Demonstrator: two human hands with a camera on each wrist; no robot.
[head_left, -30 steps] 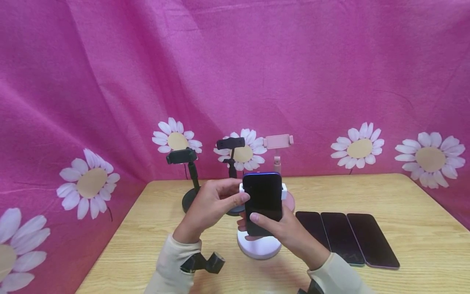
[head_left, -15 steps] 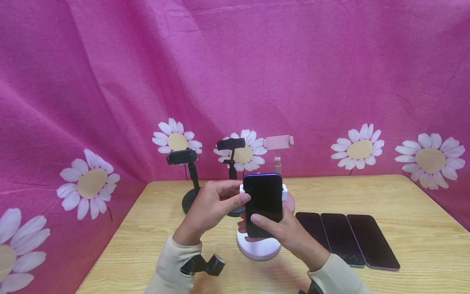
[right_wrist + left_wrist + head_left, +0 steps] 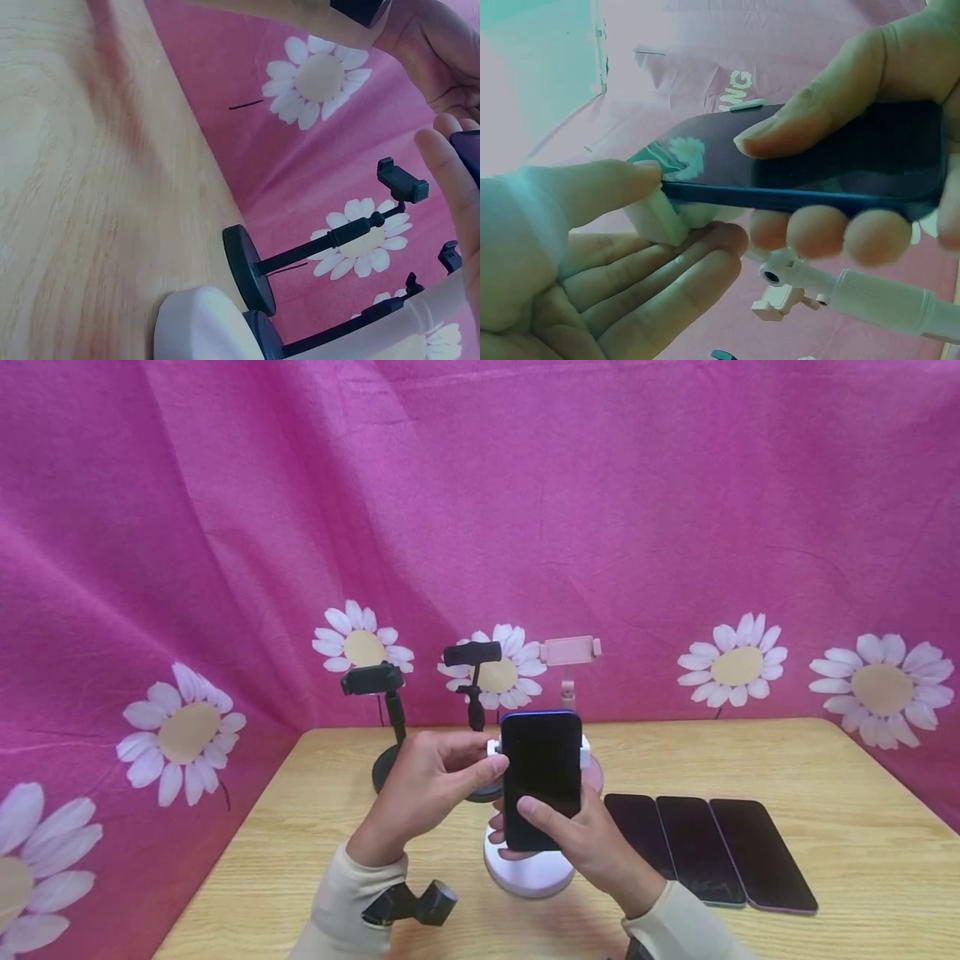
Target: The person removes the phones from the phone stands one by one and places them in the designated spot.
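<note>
A dark-screened smartphone [image 3: 542, 768] with a blue edge lies between the white end jaws of a phone stand's clamp [image 3: 586, 753]. My right hand [image 3: 603, 856] holds the phone low down, thumb across the screen and fingers curled behind. My left hand [image 3: 420, 789] pinches the clamp's left end, as the left wrist view shows: the thumb sits on the white jaw [image 3: 660, 217] beside the phone's edge, with the other fingers underneath. Below the phone, the stand's round white base [image 3: 528, 881] rests on the table. The phone hides most of the clamp's back.
Behind are two black phone stands [image 3: 395, 718] [image 3: 472, 653] and a pink phone stand [image 3: 570, 650]. Three dark smartphones [image 3: 701, 852] lie side by side at the right of the wooden table [image 3: 300, 860]. A pink flowered cloth [image 3: 637, 527] hangs behind.
The phone has shifted slightly to the right, and the clamp's right jaw with it. Both hands keep their hold; the other stands and phones have not moved.
</note>
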